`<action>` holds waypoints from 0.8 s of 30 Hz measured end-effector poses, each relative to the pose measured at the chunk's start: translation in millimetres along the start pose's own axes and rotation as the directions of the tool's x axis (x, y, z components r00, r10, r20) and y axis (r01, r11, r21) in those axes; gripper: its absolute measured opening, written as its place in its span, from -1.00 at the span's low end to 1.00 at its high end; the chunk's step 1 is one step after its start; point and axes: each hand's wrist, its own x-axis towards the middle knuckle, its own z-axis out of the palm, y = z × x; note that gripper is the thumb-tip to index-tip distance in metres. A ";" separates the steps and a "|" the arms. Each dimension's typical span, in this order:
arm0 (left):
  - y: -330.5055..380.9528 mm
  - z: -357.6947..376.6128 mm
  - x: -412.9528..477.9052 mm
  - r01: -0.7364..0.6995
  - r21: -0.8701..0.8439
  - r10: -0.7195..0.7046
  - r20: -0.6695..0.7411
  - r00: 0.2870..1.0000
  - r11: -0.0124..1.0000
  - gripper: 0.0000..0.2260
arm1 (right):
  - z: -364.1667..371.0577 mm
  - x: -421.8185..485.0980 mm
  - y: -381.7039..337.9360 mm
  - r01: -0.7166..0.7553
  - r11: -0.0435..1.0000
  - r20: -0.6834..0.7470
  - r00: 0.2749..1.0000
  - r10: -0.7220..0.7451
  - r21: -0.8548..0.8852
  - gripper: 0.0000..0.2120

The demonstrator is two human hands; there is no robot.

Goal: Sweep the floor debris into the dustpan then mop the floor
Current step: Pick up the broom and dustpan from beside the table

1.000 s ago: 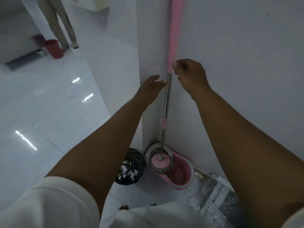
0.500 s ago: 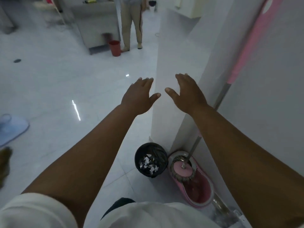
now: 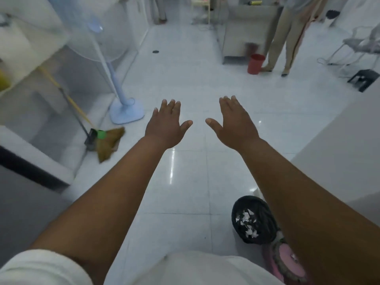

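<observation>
My left hand [image 3: 166, 124] and my right hand [image 3: 234, 124] are stretched out in front of me over the white tiled floor [image 3: 185, 177], palms down, fingers apart, holding nothing. A straw broom [image 3: 107, 140] with a yellow handle leans at the left, beside a dark dustpan [image 3: 90, 138]. The pink mop head [image 3: 287, 262] in its bucket shows at the bottom right, partly hidden by my right arm. A black bin [image 3: 255, 221] holding white paper scraps stands next to it.
A pale blue standing fan [image 3: 125, 112] stands left of my hands. Another person [image 3: 287, 38] stands at the far right by a red bucket [image 3: 256, 63]. A black stool [image 3: 364, 79] and a chair sit further right. A white wall corner [image 3: 339, 157] is on my right.
Both hands have let go of the pink mop handle and spread open. The view has swung left, away from the wall and out over the room.
</observation>
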 end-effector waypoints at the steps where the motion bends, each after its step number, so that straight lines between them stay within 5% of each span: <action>1: -25.4 -4.4 -5.5 0.044 0.008 -0.044 -0.009 0.999 0.999 -0.33 | 11.2 11.1 -21.2 0.041 0.999 0.013 0.999 -0.041 0.011 -0.26; 11: -218.3 -38.5 -73.5 0.422 0.030 -0.422 -0.010 0.907 0.906 -0.34 | 111.0 77.4 -200.1 0.331 0.934 0.113 0.931 -0.346 0.132 -0.24; 24: -321.9 -36.4 -72.9 0.642 0.025 -0.642 -0.004 0.767 0.766 -0.34 | 189.4 166.7 -297.1 0.536 0.804 0.158 0.798 -0.582 0.258 -0.30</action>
